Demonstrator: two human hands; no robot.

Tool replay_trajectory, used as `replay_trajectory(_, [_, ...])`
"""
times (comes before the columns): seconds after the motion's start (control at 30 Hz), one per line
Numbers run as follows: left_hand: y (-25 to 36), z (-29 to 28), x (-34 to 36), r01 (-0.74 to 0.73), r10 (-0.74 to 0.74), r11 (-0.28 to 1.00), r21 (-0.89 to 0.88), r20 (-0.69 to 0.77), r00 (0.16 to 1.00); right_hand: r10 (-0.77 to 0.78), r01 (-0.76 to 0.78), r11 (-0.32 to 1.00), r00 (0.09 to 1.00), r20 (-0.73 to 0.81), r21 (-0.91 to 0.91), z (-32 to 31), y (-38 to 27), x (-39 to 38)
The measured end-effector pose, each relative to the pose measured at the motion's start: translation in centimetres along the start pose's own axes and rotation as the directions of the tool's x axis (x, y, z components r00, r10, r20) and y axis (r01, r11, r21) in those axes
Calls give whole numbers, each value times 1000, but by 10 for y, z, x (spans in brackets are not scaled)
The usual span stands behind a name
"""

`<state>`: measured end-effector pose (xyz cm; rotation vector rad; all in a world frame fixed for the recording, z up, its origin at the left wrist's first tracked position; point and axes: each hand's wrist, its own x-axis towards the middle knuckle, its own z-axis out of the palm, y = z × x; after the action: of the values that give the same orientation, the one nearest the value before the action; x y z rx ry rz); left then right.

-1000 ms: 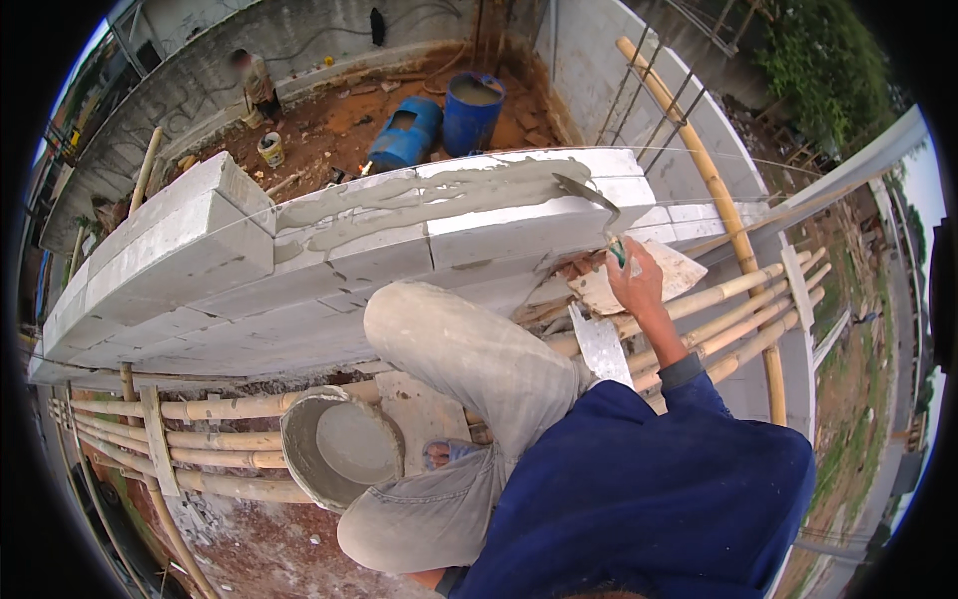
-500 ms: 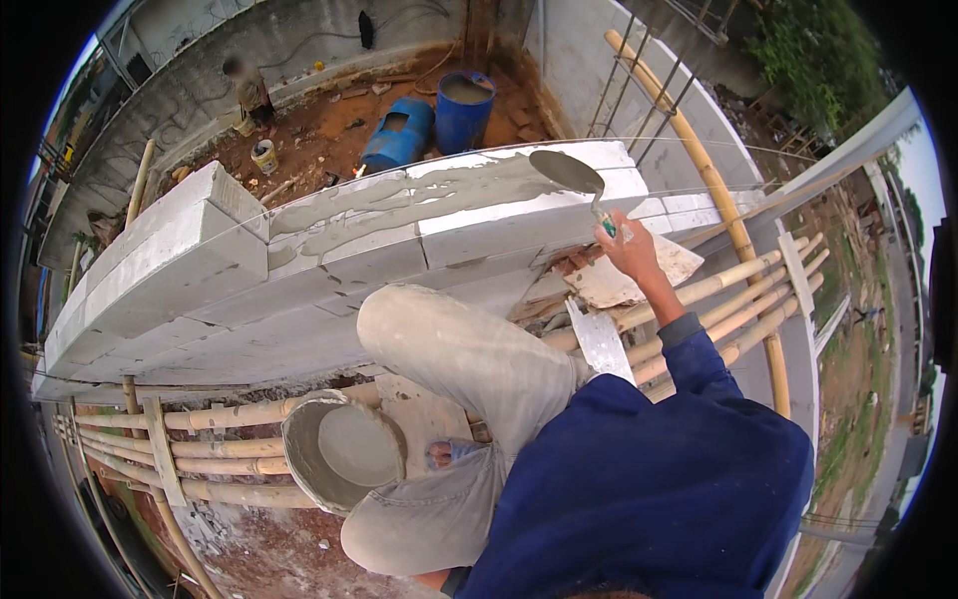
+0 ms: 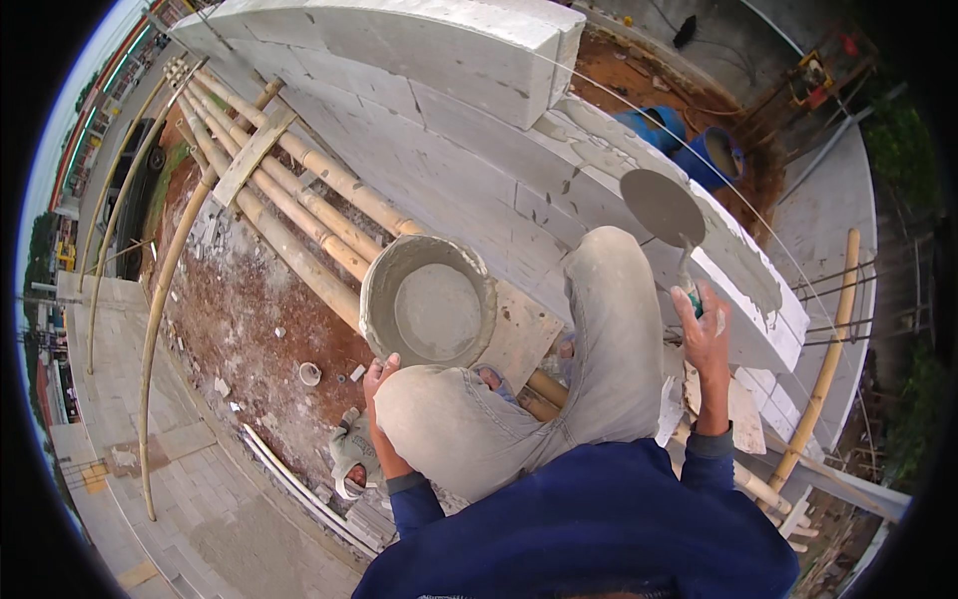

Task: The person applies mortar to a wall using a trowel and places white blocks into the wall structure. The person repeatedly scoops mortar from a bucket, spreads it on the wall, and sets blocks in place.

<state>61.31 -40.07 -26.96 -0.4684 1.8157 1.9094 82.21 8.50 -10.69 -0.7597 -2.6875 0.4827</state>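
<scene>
My right hand [image 3: 707,324] is closed round the green handle of a trowel [image 3: 663,208]. The trowel's rounded blade, coated in grey, is over the top of the block wall [image 3: 469,110], beside a strip of spread wet mortar [image 3: 733,250]. On my left, a mortar-crusted bucket [image 3: 481,317] holds smooth grey mortar [image 3: 437,311]. My left hand [image 3: 379,377] is at the bucket's near rim beside my knee, fingers bent against the edge; part of its grip is hidden. One raised white block [image 3: 554,70] borders the mortar strip.
Bamboo poles [image 3: 299,205] run beside the wall, with a board [image 3: 524,324] under the bucket. A taut string [image 3: 689,118] crosses above the wall. Blue drums [image 3: 711,155] stand beyond it. Below on the left, another person [image 3: 351,457] is on the ground near a small pail [image 3: 310,374].
The view has swung left. My left hand has come into sight at the bucket. My right hand has drawn the trowel back from the wall's far end, nearer my knee.
</scene>
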Motion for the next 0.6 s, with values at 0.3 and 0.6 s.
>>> replay_trajectory(0.3, [-14, 25, -7, -100, 89, 994, -54, -187, 978, -605, 625, 770, 651, 459, 128, 195, -200, 74])
replay_trajectory(0.6, [-41, 23, -2, -204, 161, 974, -95, -336, 928, -383, 231, 922, 444, 810, 309, 238, -207, 61])
